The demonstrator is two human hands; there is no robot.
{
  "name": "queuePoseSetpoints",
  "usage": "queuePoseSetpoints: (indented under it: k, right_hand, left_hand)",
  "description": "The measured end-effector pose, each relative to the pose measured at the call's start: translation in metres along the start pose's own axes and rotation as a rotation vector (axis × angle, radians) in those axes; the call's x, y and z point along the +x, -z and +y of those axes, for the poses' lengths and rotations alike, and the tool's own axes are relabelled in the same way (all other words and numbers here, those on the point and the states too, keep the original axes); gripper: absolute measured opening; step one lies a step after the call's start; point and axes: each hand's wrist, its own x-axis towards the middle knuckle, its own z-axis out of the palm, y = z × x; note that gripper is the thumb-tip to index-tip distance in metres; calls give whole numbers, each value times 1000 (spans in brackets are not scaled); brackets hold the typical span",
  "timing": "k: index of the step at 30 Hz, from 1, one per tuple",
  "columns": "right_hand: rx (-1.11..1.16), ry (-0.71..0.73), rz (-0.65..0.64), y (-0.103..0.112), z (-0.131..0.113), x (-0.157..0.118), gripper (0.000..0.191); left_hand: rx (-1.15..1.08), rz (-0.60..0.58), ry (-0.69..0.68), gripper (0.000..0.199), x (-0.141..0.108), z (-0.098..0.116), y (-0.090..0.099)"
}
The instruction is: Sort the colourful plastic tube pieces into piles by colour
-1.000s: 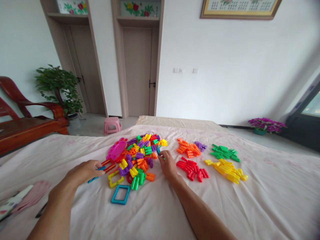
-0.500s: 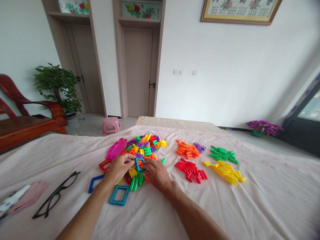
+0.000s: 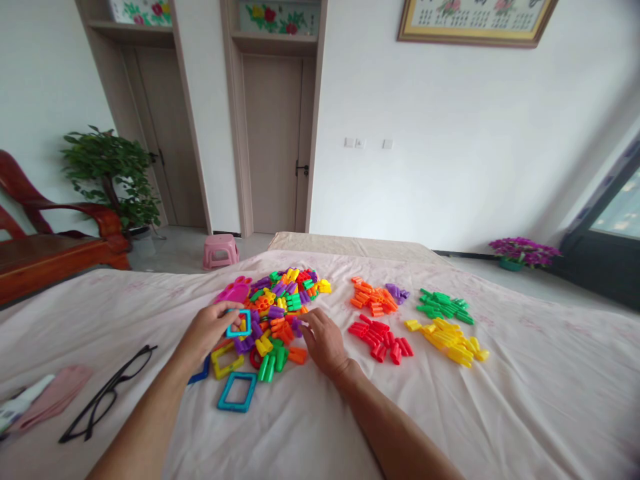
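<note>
My left hand [image 3: 207, 331] is closed on a small light-blue square frame tile [image 3: 239, 323], pinched at its left side above the near left part of a mixed heap of coloured plastic blocks [image 3: 280, 300]. My right hand [image 3: 323, 340] is at the heap's right edge, fingers stretched forward and a little apart, beside a purple block [image 3: 297, 327]. I cannot make out whether the fingertips touch that block. A larger blue square frame [image 3: 237, 392], a yellow frame [image 3: 227, 362] and a dark-blue frame [image 3: 201, 372] lie nearer me, the last partly hidden by my left arm.
Right of the heap lie sorted groups of orange [image 3: 373, 298], purple [image 3: 397, 293], red [image 3: 381, 339], green [image 3: 445, 307] and yellow blocks [image 3: 453, 342]. Black glasses [image 3: 107, 393] and a pink cloth [image 3: 57, 393] lie at left. A pink tray [image 3: 233, 291] sits behind my left hand.
The small blue frame has moved left in my left hand. My right hand has let go of it and shifted right, uncovering blocks in the middle of the heap.
</note>
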Motion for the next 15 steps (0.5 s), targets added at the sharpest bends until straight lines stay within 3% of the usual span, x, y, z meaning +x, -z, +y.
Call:
queuePoseSetpoints:
  k: [2, 5, 10, 15]
  right_hand:
    - [-15, -89, -16, 1, 7, -1, 20]
    - [-35, -103, -70, 0, 10, -1, 27]
    - [-85, -91, -124, -6, 9, 0, 27]
    - [-29, -197, -90, -9, 17, -2, 28]
  left_hand:
    - [49, 34, 45, 47, 8, -11, 23]
    - [188, 56, 108, 41, 18, -33, 46]
    - [333, 22, 100, 33, 32, -57, 59]
    - [735, 234, 127, 50, 36, -66, 72]
